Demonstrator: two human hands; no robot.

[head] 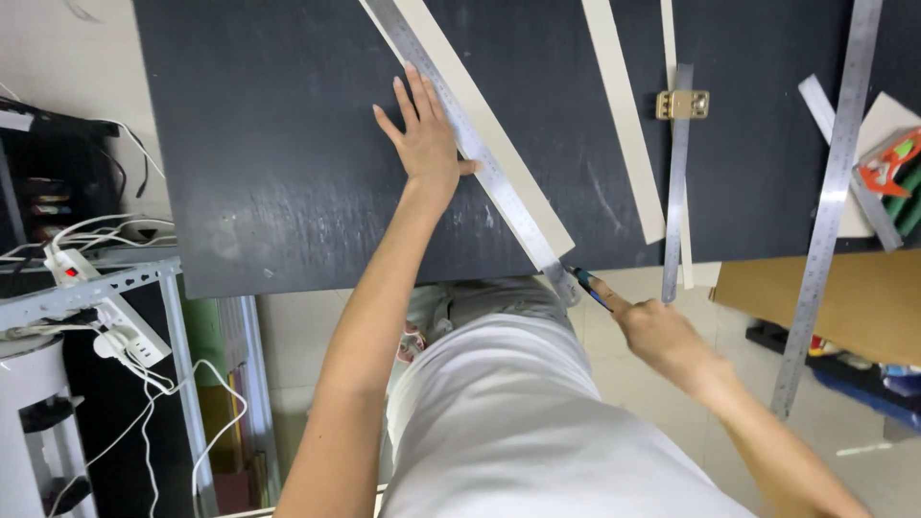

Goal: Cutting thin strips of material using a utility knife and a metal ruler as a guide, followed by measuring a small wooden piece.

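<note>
Two hands share the work: the left hand [425, 139], fingers spread, presses flat on the ruler [477, 153] to pin it over the strip [499, 144] on the tabletop [288, 173], while the right hand [662, 336] is shut around a knife [590, 286] at the ruler's near end.

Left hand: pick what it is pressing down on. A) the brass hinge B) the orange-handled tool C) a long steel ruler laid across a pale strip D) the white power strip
C: the left hand lies flat on the steel ruler that runs along the pale strip on the black board.
</note>
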